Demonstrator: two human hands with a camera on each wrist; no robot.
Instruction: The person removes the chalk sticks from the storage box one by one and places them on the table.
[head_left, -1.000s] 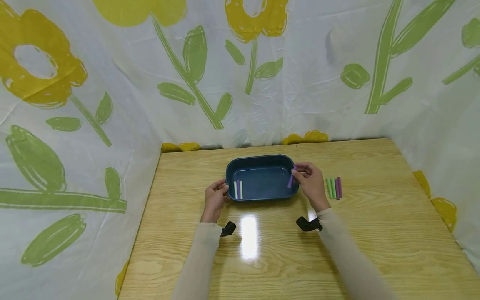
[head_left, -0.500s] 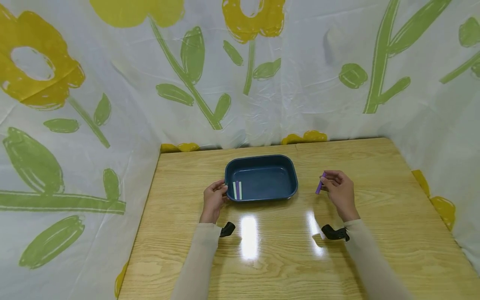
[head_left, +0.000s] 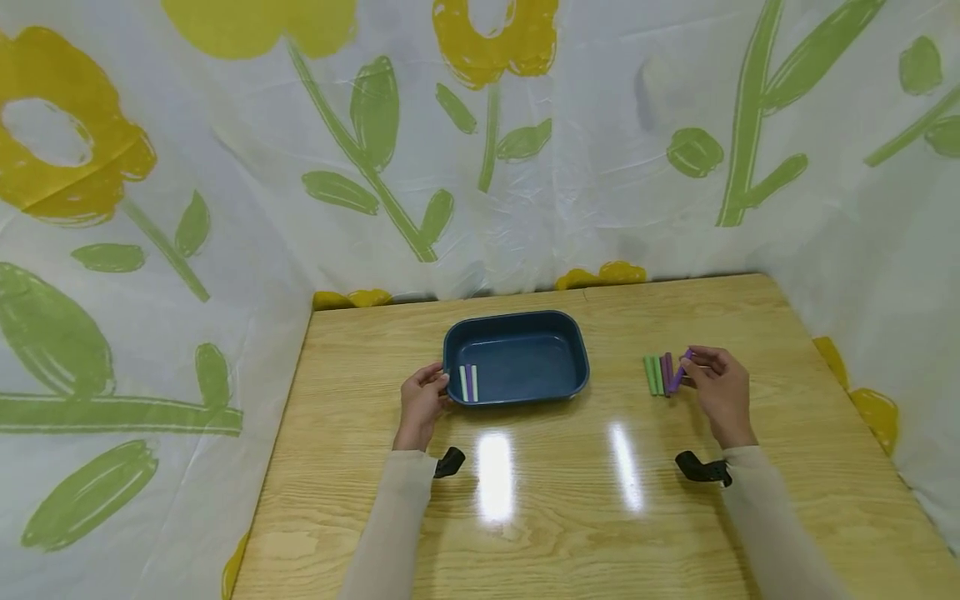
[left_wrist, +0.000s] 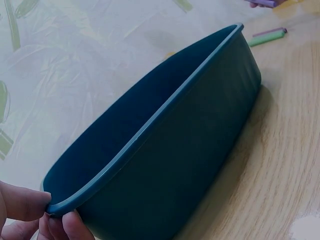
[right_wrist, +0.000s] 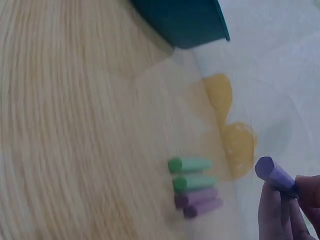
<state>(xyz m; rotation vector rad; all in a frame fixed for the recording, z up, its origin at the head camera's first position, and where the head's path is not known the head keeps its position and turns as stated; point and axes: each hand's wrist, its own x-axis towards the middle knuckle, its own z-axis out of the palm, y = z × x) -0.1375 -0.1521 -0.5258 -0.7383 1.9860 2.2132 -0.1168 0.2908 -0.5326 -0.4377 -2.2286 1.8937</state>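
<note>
right hand (head_left: 723,393): pinching the held stick (head_left: 680,372), a purple one, between thumb and fingers. head view: the stick lay at the left edge of the hand, right of the frame's centre, slanted, upper end at the fingertips, lower end jutting down and left, out of the grip. right wrist view: grip at lower right; the near end stood free of the fingers and pointed to the upper left, the other end was covered by the thumb.

nearest the held stick, just to its left in the head view: a row of four on the table (head_left: 360,358), purple pair (head_left: 669,367) at right, green sticks (head_left: 651,377) at left. the four lay side by side. held stick apart from the row, raised off the table.

left hand (head_left: 422,404): gripping the rim of the box (head_left: 532,362) at its left end, thumb on the rim, fingers curled beneath it outside. box upright, dark blue, near the frame's centre.

in the box, toward its left end: pale sticks (head_left: 463,383), two, with the inner purple stick (head_left: 469,383) between them. box and row well apart.

behind the table: flowered sheet (head_left: 255,100), filling the upper part of the frame.
</note>
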